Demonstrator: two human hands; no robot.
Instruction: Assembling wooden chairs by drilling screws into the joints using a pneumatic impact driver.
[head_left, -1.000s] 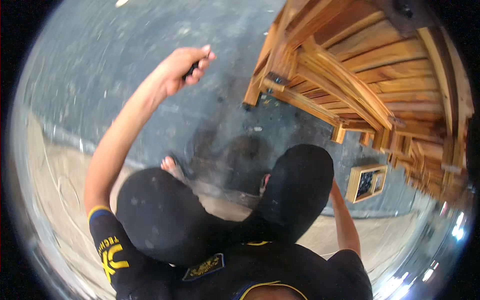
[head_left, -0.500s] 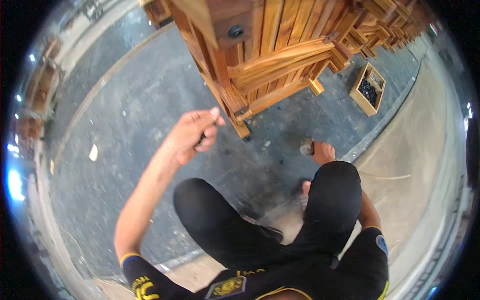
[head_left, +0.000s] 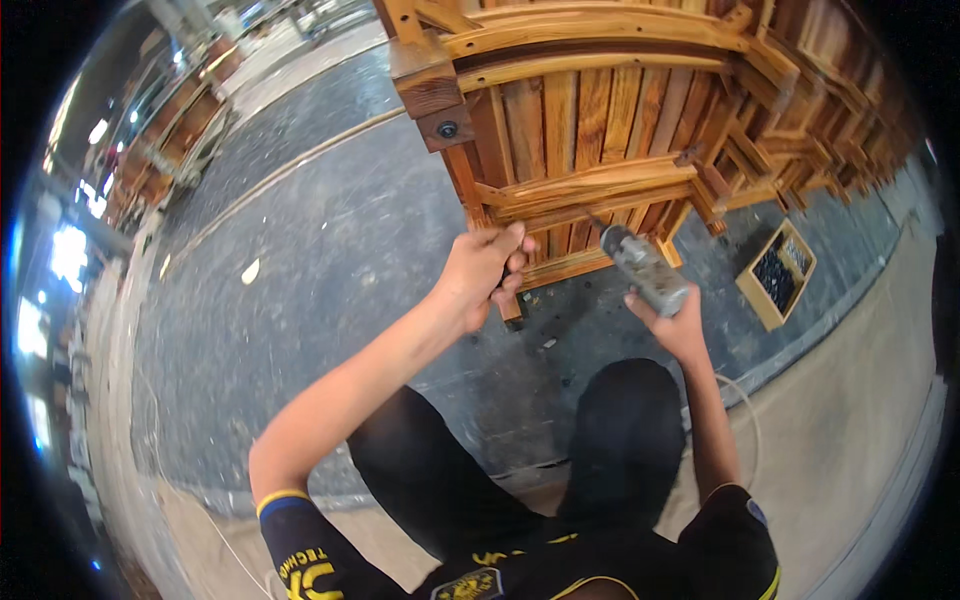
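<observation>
In my right hand (head_left: 677,322) is a grey power screwdriver (head_left: 646,268) with a dark nose, somewhat blurred. Its thin bit points up and left at a curved wooden rail (head_left: 590,192); whether it touches the wood I cannot tell. My left hand (head_left: 484,275) is closed beside the corner of the wooden furniture frame (head_left: 560,115), thumb and fingertips pinched together. Something dark shows between its curled fingers, too hidden to name. The frame is brown, slatted wood, with a dark round fitting (head_left: 447,129) on its corner block.
On the dark mat (head_left: 300,300), to the right, stands a wooden box (head_left: 768,314) with black pieces in one compartment and metallic ones in another. A pale cable (head_left: 753,415) curves by my right forearm. More wooden frames stretch away at the upper right.
My right hand has raised the power screwdriver from low by my knee up toward the rail. My left hand has moved right, to the frame's corner. The view has shifted.
</observation>
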